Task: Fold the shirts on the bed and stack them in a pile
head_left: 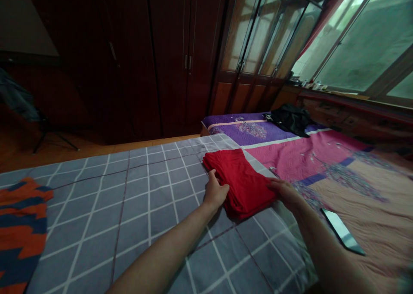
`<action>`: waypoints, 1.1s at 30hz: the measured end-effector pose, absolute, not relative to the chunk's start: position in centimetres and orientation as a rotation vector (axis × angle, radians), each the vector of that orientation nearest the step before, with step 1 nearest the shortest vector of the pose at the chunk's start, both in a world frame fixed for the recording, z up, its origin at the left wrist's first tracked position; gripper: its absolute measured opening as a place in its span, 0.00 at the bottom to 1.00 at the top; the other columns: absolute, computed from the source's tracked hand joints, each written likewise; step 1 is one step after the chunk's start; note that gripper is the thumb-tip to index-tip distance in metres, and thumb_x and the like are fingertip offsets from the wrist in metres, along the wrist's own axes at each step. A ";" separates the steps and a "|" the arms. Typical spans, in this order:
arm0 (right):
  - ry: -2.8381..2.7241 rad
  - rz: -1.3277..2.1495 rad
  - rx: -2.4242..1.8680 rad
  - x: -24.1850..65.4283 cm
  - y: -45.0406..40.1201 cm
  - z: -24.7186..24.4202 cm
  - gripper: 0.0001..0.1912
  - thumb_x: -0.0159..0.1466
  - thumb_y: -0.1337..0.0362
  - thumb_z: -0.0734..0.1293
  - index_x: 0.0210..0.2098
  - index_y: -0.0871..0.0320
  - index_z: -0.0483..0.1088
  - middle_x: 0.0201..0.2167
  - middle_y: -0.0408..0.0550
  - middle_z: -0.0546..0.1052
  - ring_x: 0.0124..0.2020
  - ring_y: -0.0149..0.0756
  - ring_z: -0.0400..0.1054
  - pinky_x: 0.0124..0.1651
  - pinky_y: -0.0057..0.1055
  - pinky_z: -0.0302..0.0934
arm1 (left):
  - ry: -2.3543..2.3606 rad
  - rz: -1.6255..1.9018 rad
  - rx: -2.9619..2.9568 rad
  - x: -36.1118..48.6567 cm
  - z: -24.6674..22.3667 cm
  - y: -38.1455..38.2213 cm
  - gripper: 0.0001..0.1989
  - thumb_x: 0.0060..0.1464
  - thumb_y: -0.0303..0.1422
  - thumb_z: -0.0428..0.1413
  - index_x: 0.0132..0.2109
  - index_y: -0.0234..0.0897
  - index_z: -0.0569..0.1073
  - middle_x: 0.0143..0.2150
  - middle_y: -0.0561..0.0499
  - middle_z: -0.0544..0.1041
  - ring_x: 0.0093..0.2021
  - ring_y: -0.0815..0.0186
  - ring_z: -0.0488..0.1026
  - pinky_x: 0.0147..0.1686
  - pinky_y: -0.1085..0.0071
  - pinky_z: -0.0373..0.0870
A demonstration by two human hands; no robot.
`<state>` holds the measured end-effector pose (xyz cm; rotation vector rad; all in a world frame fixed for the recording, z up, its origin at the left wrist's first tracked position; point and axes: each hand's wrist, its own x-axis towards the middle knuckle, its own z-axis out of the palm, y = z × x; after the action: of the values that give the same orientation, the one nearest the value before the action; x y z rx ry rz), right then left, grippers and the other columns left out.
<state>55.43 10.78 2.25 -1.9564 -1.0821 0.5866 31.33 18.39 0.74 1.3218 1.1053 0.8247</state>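
A red folded cloth point(240, 177), stacked in several layers, lies on the grey checked sheet point(135, 199). My left hand point(216, 190) grips its left edge, the thumb on the side of the folds and the other fingers partly tucked out of sight. At the right edge of the bundle, my right hand point(285, 193) pinches the cloth between thumb and fingers. The kind of garment or cloth cannot be made out in its folded state.
An orange and dark blue cloth point(24, 225) lies at the far left. Right of me, a phone point(342, 231) rests on the patterned bedspread point(361, 186), with a black garment point(288, 118) farther back. Dark wardrobes point(174, 61) stand behind the bed.
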 end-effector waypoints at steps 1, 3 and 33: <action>-1.095 0.572 -2.015 55.7 10.8 2.1 0.18 0.49 0.63 0.64 0.37 0.62 0.77 0.28 0.54 0.79 0.27 0.43 0.74 0.30 0.35 0.67 | 1.108 0.834 1.365 31.1 0.7 18.4 0.35 0.45 0.26 0.58 0.60 0.38 0.54 0.44 0.44 0.71 0.42 0.58 0.72 0.42 0.64 0.69; -1.125 0.488 -2.148 56.1 11.1 2.0 0.19 0.49 0.62 0.65 0.39 0.64 0.76 0.25 0.54 0.78 0.27 0.44 0.73 0.33 0.39 0.67 | 1.119 0.860 1.436 30.5 1.1 18.4 0.37 0.45 0.26 0.58 0.62 0.35 0.53 0.51 0.40 0.68 0.50 0.55 0.69 0.51 0.61 0.65; -1.976 0.177 -1.814 44.0 23.6 -1.2 0.35 0.62 0.47 0.55 0.64 0.57 0.52 0.65 0.57 0.56 0.66 0.52 0.44 0.64 0.52 0.42 | 1.263 0.564 2.215 0.9 6.6 16.1 0.26 0.53 0.35 0.55 0.60 0.45 0.65 0.61 0.48 0.67 0.61 0.57 0.63 0.60 0.63 0.56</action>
<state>43.97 23.61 -1.15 -1.8138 -1.9755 0.1770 0.91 16.09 6.63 2.2151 1.2633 0.5642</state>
